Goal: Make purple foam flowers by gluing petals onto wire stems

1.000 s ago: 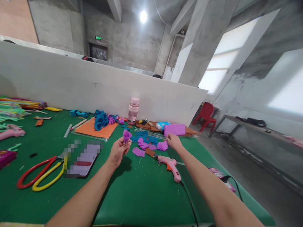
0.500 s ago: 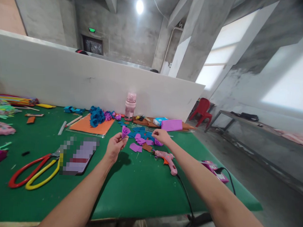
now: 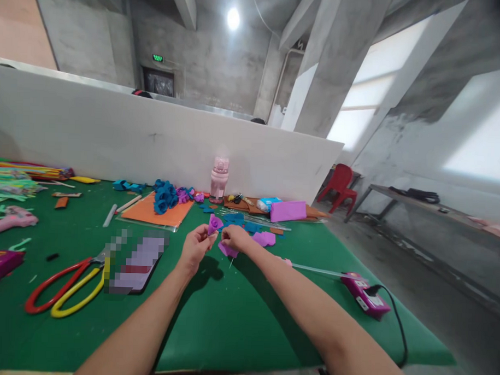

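My left hand (image 3: 194,248) pinches a small rolled purple felt flower (image 3: 214,224) above the green table (image 3: 229,318). My right hand (image 3: 235,239) has its fingers closed right beside it, touching the flower's base, with a purple felt piece (image 3: 227,250) under its fingers. Loose purple and blue felt pieces (image 3: 263,238) lie just beyond both hands. What the right fingers grip is hard to make out.
Red and yellow scissors (image 3: 61,287) and a blurred flat object (image 3: 135,260) lie to the left. An orange sheet (image 3: 159,213) holds blue felt flowers (image 3: 164,196). A pink bottle (image 3: 218,180), a purple felt roll (image 3: 288,210), a power strip (image 3: 365,292) and a white partition (image 3: 112,133) are also there.
My right hand has come back from the felt pieces to meet my left hand at the flower. The pink glue gun is now hidden behind my right arm.
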A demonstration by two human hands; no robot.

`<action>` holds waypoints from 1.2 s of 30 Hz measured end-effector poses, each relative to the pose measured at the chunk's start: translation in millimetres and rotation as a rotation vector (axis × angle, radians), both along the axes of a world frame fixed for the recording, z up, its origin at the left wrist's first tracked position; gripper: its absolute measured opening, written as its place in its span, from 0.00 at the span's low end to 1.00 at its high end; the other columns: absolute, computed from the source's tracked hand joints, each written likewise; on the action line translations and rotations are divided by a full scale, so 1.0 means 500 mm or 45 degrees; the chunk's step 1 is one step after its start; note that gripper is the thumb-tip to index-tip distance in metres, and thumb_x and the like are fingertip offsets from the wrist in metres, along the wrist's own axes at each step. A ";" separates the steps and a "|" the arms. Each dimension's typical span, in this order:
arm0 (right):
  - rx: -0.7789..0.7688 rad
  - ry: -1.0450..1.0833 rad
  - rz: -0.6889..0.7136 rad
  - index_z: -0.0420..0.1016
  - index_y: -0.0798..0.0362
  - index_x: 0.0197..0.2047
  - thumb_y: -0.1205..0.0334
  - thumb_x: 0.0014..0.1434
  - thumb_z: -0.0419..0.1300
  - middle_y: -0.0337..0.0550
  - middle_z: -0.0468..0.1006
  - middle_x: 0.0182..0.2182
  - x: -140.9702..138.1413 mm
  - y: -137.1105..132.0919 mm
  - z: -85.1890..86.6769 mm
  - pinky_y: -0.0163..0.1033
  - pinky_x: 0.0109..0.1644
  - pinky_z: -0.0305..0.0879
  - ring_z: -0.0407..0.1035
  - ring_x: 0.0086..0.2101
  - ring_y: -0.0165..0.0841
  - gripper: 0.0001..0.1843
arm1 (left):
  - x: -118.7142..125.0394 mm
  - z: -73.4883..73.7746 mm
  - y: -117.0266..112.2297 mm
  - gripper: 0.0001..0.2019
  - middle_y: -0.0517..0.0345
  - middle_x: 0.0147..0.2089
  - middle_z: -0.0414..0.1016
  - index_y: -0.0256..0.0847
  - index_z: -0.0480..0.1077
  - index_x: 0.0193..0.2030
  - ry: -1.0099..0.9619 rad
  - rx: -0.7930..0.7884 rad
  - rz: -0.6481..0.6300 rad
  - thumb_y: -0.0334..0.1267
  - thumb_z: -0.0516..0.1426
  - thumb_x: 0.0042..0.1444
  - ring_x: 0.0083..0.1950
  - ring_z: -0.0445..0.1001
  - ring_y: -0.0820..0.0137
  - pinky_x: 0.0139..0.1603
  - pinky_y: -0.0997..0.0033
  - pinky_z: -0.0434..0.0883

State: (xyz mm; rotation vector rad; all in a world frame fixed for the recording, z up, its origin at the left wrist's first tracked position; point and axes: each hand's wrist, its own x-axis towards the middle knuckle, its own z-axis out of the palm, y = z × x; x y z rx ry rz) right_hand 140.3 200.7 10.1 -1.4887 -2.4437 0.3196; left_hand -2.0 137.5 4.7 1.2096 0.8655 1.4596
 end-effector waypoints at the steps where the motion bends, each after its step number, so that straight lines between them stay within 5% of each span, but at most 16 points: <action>1: 0.029 0.043 -0.002 0.74 0.53 0.24 0.69 0.45 0.63 0.41 0.76 0.26 0.002 -0.003 0.006 0.33 0.32 0.58 0.67 0.30 0.31 0.02 | 0.001 0.001 -0.001 0.11 0.69 0.18 0.57 0.36 0.68 0.30 0.001 0.008 0.004 0.41 0.61 0.43 0.19 0.52 0.82 0.20 0.80 0.50; 5: 0.161 0.255 -0.050 0.72 0.53 0.29 0.64 0.52 0.58 0.40 0.75 0.30 0.023 -0.036 0.040 0.32 0.35 0.60 0.67 0.30 0.29 0.03 | 0.000 0.008 -0.006 0.11 0.65 0.23 0.64 0.36 0.68 0.30 0.010 0.077 0.041 0.40 0.62 0.42 0.24 0.60 0.79 0.26 0.79 0.58; 8: 0.170 0.700 -0.193 0.69 0.54 0.30 0.59 0.54 0.54 0.37 0.73 0.25 0.030 -0.069 0.053 0.32 0.28 0.59 0.64 0.23 0.27 0.07 | -0.003 0.013 -0.009 0.10 0.62 0.29 0.69 0.37 0.69 0.32 0.058 0.147 0.033 0.41 0.61 0.45 0.30 0.64 0.76 0.32 0.78 0.61; 11: 0.069 1.338 -0.341 0.67 0.53 0.28 0.55 0.51 0.56 0.33 0.67 0.19 0.017 -0.090 0.040 0.31 0.21 0.55 0.58 0.17 0.25 0.10 | -0.004 0.013 -0.007 0.10 0.63 0.27 0.68 0.38 0.71 0.34 0.155 0.207 0.052 0.43 0.56 0.51 0.28 0.64 0.77 0.31 0.78 0.61; 14: 0.021 1.635 -0.416 0.66 0.53 0.27 0.53 0.47 0.58 0.31 0.65 0.17 0.000 -0.096 0.016 0.31 0.19 0.52 0.56 0.16 0.24 0.12 | -0.002 0.008 -0.004 0.11 0.62 0.25 0.69 0.38 0.72 0.34 0.242 0.251 0.081 0.43 0.55 0.53 0.28 0.66 0.75 0.32 0.76 0.64; 19: -0.023 1.743 -0.425 0.66 0.53 0.28 0.52 0.45 0.60 0.31 0.65 0.17 0.015 -0.100 -0.001 0.31 0.19 0.52 0.55 0.16 0.24 0.13 | 0.000 0.006 -0.005 0.11 0.56 0.33 0.76 0.39 0.75 0.34 0.479 0.358 0.122 0.42 0.55 0.53 0.38 0.72 0.69 0.44 0.71 0.66; 25: 0.073 1.819 -0.418 0.67 0.54 0.28 0.54 0.47 0.61 0.33 0.67 0.20 0.050 -0.107 0.010 0.31 0.23 0.55 0.59 0.20 0.25 0.12 | -0.014 0.002 0.002 0.10 0.57 0.32 0.74 0.42 0.76 0.34 0.677 0.492 0.309 0.41 0.55 0.52 0.37 0.70 0.70 0.39 0.73 0.66; 36: 0.048 1.707 -0.332 0.64 0.52 0.32 0.53 0.52 0.56 0.31 0.66 0.16 0.052 -0.139 0.054 0.30 0.21 0.54 0.58 0.17 0.25 0.11 | 0.004 0.015 -0.018 0.09 0.56 0.29 0.76 0.43 0.77 0.33 0.780 0.564 0.021 0.38 0.54 0.53 0.32 0.69 0.70 0.36 0.73 0.64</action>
